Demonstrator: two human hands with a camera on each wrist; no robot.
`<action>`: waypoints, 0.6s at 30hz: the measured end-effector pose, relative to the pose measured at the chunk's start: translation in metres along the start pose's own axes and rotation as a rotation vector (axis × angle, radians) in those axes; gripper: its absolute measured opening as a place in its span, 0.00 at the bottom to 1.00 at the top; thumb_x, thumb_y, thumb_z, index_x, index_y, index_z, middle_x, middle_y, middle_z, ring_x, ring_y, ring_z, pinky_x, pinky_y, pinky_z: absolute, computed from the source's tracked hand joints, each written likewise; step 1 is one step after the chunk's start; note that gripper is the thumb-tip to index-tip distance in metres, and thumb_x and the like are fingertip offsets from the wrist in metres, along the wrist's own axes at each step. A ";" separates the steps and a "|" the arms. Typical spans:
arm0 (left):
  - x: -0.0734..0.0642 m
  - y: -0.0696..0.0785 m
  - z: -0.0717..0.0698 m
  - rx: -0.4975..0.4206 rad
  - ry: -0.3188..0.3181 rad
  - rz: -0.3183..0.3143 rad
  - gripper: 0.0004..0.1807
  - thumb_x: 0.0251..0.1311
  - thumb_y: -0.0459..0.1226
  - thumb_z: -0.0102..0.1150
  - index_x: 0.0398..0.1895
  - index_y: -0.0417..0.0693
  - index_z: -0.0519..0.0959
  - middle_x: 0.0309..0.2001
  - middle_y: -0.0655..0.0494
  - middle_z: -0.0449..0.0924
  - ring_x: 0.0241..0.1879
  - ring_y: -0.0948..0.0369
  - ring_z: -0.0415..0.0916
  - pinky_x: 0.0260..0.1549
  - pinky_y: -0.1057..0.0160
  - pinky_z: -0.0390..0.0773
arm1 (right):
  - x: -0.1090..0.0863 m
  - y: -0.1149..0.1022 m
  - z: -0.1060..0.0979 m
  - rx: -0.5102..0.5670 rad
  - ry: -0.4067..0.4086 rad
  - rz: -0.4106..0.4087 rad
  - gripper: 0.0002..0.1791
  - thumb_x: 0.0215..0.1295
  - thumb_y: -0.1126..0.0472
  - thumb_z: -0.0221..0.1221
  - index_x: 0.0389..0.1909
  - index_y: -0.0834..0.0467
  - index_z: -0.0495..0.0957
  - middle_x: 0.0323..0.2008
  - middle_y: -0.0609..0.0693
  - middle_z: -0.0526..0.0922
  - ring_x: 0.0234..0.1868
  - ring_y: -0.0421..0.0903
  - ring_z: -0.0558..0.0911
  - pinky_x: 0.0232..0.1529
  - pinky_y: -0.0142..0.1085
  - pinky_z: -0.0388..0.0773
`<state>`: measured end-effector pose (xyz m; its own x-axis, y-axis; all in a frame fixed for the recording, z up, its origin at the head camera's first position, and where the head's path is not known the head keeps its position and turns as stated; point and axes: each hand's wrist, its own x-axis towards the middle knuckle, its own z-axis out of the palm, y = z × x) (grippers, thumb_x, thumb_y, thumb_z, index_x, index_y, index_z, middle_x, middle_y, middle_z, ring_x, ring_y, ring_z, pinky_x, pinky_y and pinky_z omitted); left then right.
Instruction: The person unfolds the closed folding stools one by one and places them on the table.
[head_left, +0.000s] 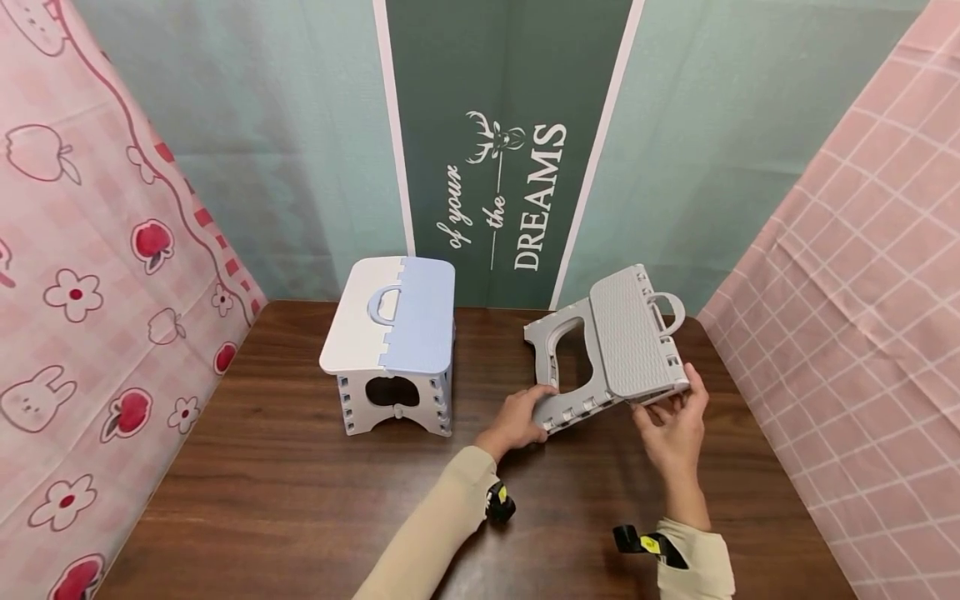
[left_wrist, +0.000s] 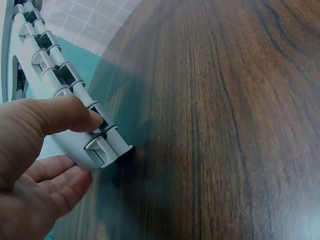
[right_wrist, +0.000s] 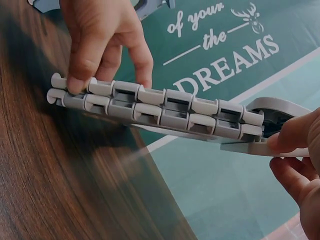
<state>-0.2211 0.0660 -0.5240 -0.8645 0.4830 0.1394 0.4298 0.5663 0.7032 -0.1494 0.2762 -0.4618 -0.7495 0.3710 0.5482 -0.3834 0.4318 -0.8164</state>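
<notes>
From my remote station, head view: the light-grey plastic folding stool [head_left: 630,342] is on the right of the scene, toward the far part of the dark brown wood-grain table [head_left: 285,500]. It is tilted, textured seat panel up, legs pointing left, its curved grey carry handle [head_left: 679,310] at the far right end. In the right wrist view I see two rows of interlocking hinge knuckles lying flat together along its near edge.

Left hand [head_left: 517,419]: grasping the leg end of the grey stool; thumb on the knuckled edge, fingers beneath. I cannot tell whether this corner touches the tabletop.

Right hand [head_left: 675,425]: grasping the seat's near right corner, thumb and fingers on either side of the panel edge.

To the left, well apart from both hands, I note a white-and-blue plastic folding stool [head_left: 423,317] standing upright, legs spread, blue handle loop on top. Behind it all hangs a green cloth backdrop [head_left: 450,50] with white lettering; pink patterned cloth [head_left: 67,350] hangs at left.
</notes>
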 end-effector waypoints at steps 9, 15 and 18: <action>0.001 0.003 0.005 0.004 0.026 -0.029 0.42 0.30 0.28 0.73 0.56 0.58 0.72 0.49 0.51 0.77 0.44 0.57 0.72 0.42 0.65 0.70 | -0.001 -0.022 0.005 0.103 -0.014 -0.075 0.50 0.38 0.93 0.54 0.66 0.69 0.49 0.54 0.44 0.64 0.44 0.38 0.71 0.38 0.22 0.72; 0.000 0.005 0.008 -0.008 0.084 -0.050 0.41 0.28 0.28 0.75 0.55 0.59 0.74 0.43 0.52 0.74 0.41 0.57 0.71 0.40 0.66 0.70 | 0.000 -0.020 0.010 0.142 -0.023 -0.140 0.47 0.39 0.92 0.53 0.65 0.69 0.51 0.53 0.45 0.65 0.43 0.40 0.71 0.37 0.23 0.72; -0.001 0.006 0.008 -0.020 0.097 -0.047 0.41 0.28 0.27 0.75 0.54 0.58 0.74 0.43 0.53 0.73 0.40 0.57 0.70 0.39 0.66 0.70 | 0.001 -0.015 0.012 0.159 -0.023 -0.150 0.47 0.39 0.92 0.53 0.66 0.68 0.53 0.52 0.46 0.66 0.41 0.39 0.72 0.37 0.23 0.72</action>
<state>-0.2159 0.0745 -0.5259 -0.9052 0.3888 0.1715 0.3833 0.5730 0.7244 -0.1511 0.2606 -0.4511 -0.6890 0.2930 0.6629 -0.5703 0.3452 -0.7454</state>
